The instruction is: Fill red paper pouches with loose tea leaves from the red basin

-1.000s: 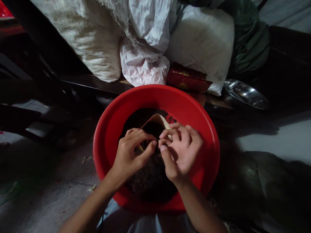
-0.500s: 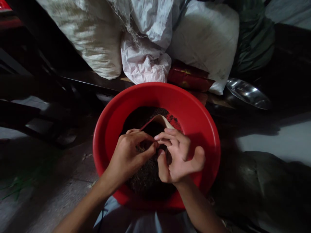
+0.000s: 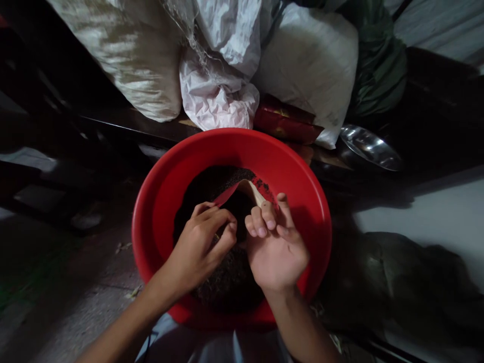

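Observation:
A large red plastic tub stands before me with dark, soil-like crumbly material in it. Over the tub, my left hand is closed, thumb and forefinger pinched together. A thin bent strip, red on one side and cream on the other, arches from behind its fingers. These appear to hold the strip's left end; anything in the pinch itself is too small to make out. To the right, my right hand is turned palm up with fingers loosely curled and apart. Its palm looks bare. The strip's right end disappears behind it.
Behind the tub, a pale woven sack, a crumpled white bag and a bulging whitish sack rest on a dark ledge. A dark red packet lies among them. A shiny metal bowl sits right.
My right hand has come away from the left hand's fingertips and rolled palm up, its fingers curling. My left hand keeps its pinch. The whole view has shifted slightly.

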The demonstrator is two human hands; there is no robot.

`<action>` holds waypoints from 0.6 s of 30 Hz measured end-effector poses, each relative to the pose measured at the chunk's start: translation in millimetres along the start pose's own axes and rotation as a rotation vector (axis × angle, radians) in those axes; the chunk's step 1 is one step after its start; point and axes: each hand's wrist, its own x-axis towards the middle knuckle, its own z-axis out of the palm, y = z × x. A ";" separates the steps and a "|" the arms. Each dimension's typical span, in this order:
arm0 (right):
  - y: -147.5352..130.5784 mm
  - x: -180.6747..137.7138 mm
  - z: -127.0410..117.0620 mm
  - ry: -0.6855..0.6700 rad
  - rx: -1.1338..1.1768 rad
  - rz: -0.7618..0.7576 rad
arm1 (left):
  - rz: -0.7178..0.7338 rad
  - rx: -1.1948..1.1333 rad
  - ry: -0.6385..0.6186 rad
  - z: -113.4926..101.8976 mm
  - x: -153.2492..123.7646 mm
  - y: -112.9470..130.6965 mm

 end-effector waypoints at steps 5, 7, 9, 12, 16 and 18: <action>1.5 1.5 -3.2 -0.031 -0.043 -0.007 | 0.039 -0.037 0.062 4.9 -1.5 -3.4; 1.8 1.0 -4.2 -0.037 -0.073 -0.012 | 0.044 -0.036 0.079 6.7 -2.3 -3.5; 2.0 0.7 -4.6 -0.040 -0.097 -0.021 | 0.049 -0.037 0.096 7.5 -3.1 -3.0; 2.6 0.5 -4.5 -0.043 -0.100 -0.029 | 0.056 -0.043 0.122 7.2 -3.5 -1.4; 3.5 0.1 -4.6 -0.047 -0.096 -0.030 | 0.051 -0.040 0.132 6.2 -3.2 0.6; 3.6 0.0 -4.9 -0.047 -0.083 -0.026 | 0.051 -0.037 0.138 6.3 -3.1 1.2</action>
